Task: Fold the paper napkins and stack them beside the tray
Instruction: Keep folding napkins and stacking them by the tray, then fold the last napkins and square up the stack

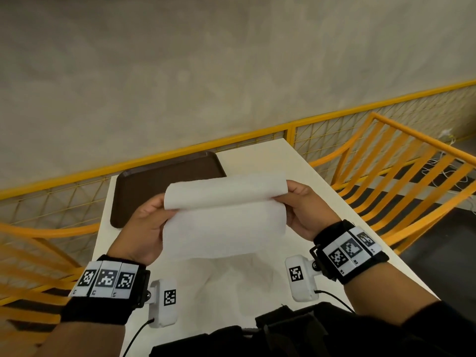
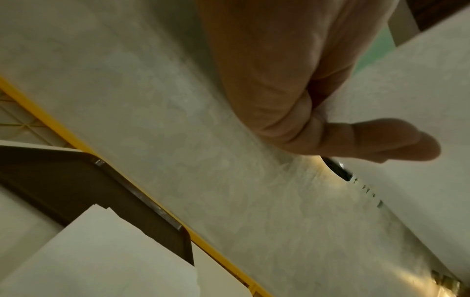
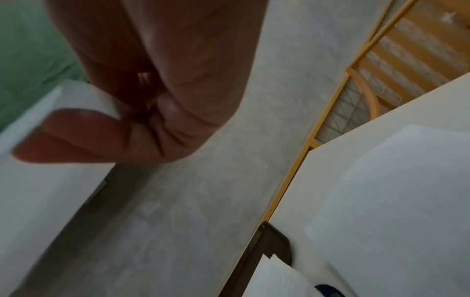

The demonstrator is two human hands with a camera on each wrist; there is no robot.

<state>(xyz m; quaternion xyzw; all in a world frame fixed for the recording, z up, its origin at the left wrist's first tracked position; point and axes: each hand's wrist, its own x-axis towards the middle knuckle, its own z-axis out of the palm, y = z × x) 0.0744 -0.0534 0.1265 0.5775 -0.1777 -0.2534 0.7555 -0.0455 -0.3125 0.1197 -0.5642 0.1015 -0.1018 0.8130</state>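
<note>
Left hand point(image 1: 144, 222), right hand point(image 1: 306, 210) pinch napkin point(image 1: 224, 217) ends; long axis left-right, top curling over.

The napkin point(image 1: 224, 217) is plain white, the tray point(image 1: 144, 184) dark brown, and the table point(image 1: 322, 202) an off-white cream. The railing point(image 1: 231, 143) and chairs point(image 1: 401, 171) are orange-yellow, the railing filled with a thin diagonal wire grid, against a mottled grey-beige wall point(image 1: 206, 60). Both wristbands point(image 1: 105, 287) are black with white panels bearing black-and-white square code patterns, and the small cameras point(image 1: 301, 276) by them are white with the same kind of mark
</note>
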